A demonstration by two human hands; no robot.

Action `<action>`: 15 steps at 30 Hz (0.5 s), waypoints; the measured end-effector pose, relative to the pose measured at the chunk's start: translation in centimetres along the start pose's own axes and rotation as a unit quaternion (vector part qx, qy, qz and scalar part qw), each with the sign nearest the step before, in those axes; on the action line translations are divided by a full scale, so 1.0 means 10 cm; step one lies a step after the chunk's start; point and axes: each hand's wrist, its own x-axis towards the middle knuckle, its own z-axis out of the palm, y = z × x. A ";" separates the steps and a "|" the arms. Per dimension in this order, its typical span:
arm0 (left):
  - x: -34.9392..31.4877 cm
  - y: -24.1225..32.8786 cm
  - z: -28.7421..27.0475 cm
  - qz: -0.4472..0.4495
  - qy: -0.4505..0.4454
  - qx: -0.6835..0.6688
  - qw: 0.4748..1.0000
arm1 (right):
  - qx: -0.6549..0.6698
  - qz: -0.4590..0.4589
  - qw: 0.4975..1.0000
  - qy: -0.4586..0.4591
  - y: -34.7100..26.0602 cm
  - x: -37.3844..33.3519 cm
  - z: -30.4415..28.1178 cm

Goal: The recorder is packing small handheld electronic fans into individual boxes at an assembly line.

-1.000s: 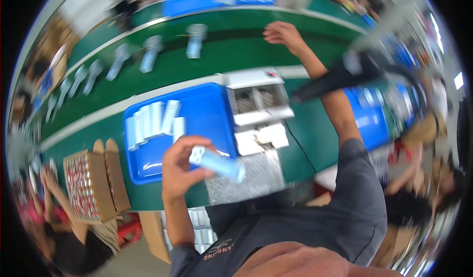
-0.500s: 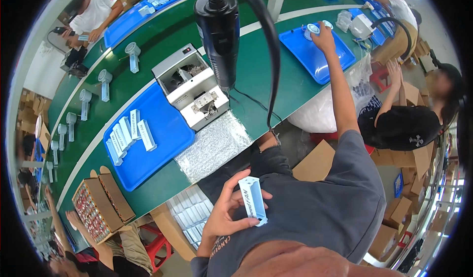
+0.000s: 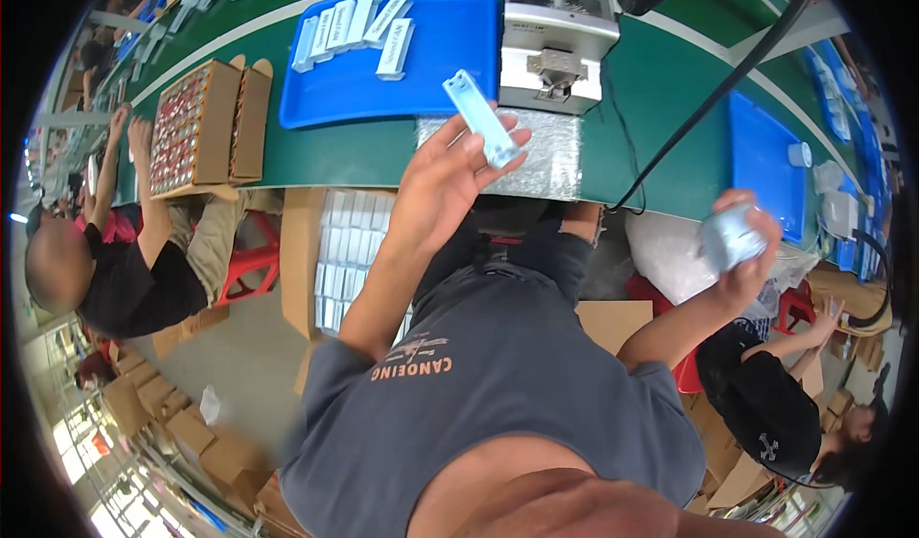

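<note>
My left hand is closed on a light-blue plastic handle casing, gripped by its near end and tilted over the table's front edge. The casing is long, narrow and box-like. My right hand is raised off to the right, with its fingers wrapped round a round, light-blue fan head, slightly blurred. Another round part stays in the right-hand blue tray. Several similar casings with printed labels lie in the left-hand blue tray.
A white-and-grey bench machine stands beside the left tray, with bubble wrap before it. A black cable curves over the table. Left are a carton of small reddish parts and a box of casings. Co-workers sit at both sides.
My right hand has left the right tray, lifting a round fan head back toward me. My left hand has moved forward with the casing, now turned another way. The view has swung.
</note>
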 end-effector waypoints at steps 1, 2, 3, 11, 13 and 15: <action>0.06 -0.02 0.00 0.006 -0.003 -0.002 1.000 | 0.044 -0.004 0.998 -0.048 0.02 -0.06 0.28; 0.09 -0.04 0.01 0.012 -0.008 -0.001 1.000 | 0.101 0.035 0.992 -0.066 0.04 -0.05 0.57; 0.03 -0.04 0.00 0.019 0.004 0.006 1.000 | 0.167 0.072 0.979 -0.094 0.11 -0.01 0.86; -0.03 -0.18 0.08 0.066 0.005 0.040 0.997 | 0.169 0.275 0.944 -0.076 0.29 0.15 1.76; -0.04 -0.20 0.05 0.082 0.014 0.025 0.996 | 0.192 0.247 0.948 -0.054 0.35 0.11 1.80; -0.03 -0.23 -0.02 0.088 0.027 0.026 0.995 | 0.153 0.197 0.966 -0.065 0.43 0.09 1.81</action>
